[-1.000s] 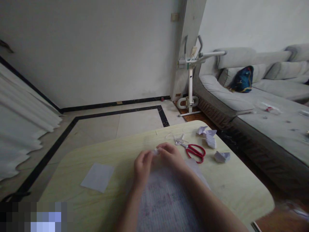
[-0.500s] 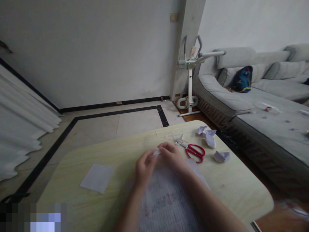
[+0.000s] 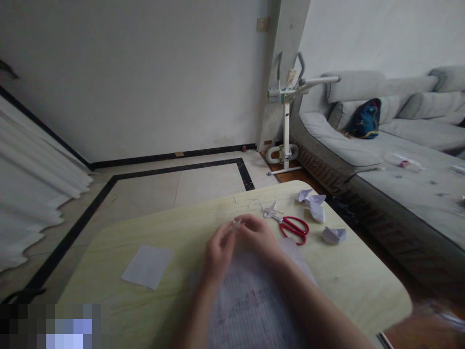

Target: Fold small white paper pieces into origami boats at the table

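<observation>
A small piece of folded white paper [image 3: 236,224] is pinched between the fingertips of both hands above the table. My left hand [image 3: 221,245] closes on it from the left, my right hand [image 3: 257,235] from the right; the fingers cover most of it. Beneath my forearms lies a large lined sheet with writing [image 3: 250,305]. Red-handled scissors [image 3: 295,229] rest just right of my right hand, their blades near thin paper scraps [image 3: 271,208]. A square of plain paper [image 3: 147,266] lies flat to the left.
Folded paper pieces [image 3: 315,208] sit along the table's right side, one more [image 3: 334,235] nearer me. Beyond the table [image 3: 363,286] stand a white exercise machine [image 3: 286,121] and a grey sofa [image 3: 417,169] with a blue bag [image 3: 366,118]. A white curtain [image 3: 32,194] hangs at left.
My fingers have shifted slightly around the small paper, both hands staying in nearly the same spot. Everything else on the table lies as before.
</observation>
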A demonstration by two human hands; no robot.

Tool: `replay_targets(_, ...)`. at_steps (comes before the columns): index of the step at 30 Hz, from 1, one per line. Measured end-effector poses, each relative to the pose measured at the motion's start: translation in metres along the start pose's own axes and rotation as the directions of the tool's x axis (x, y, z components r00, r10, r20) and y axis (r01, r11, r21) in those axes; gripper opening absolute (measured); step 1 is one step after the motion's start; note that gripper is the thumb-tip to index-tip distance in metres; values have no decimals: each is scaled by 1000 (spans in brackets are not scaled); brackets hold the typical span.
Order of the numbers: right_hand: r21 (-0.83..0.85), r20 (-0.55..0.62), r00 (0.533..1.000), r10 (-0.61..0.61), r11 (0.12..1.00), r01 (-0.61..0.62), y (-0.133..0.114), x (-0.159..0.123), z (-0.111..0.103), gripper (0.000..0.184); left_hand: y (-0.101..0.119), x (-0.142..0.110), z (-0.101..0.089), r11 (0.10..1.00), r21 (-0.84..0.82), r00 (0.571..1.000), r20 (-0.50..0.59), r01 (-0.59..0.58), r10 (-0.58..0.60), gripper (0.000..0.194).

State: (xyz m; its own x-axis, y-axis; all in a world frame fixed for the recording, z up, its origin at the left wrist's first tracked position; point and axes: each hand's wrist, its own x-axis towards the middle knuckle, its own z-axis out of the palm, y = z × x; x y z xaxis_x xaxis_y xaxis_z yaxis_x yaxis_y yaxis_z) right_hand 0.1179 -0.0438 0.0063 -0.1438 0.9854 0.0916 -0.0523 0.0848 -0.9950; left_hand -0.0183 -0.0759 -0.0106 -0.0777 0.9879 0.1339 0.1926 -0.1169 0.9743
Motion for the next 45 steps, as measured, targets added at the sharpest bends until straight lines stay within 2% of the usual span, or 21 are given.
replay_targets(4,-133,29,997,-76,988,80,-1,-2,0,22,-2,0,0,998,45,999,27,-36,35,40)
replay_targets(9,-200,54,989,-134,969,142,2,-3,0,27,-2,0,-1,997,66,999,36,-37,35,39)
replay_targets(14,-245,19,991,-129,961,130,3,-3,2,27,0,1,-1,998,45,999,29,-37,36,39)
replay_targets(20,-297,40,986,-164,940,168,0,-5,3,25,2,0,0,999,26,1000,0,-18,18,37)
replay_targets(24,-318,24,984,-178,932,176,1,-5,2,26,1,1,0,998,39,999,-8,-50,50,37)
replay_targets(29,-328,4,984,-176,930,168,1,-5,2,26,-4,2,0,991,113,995,-66,-70,78,34)
replay_targets(35,-412,48,968,-246,878,244,3,-9,6,32,-7,-1,2,963,234,988,-50,-131,146,35)
replay_targets(40,-460,79,954,-289,839,292,6,-11,9,42,-4,-4,2,956,277,993,-34,-97,110,38)
replay_targets(45,-482,54,949,-310,825,296,4,-12,11,33,-6,-5,2,931,350,989,-67,-103,135,35)
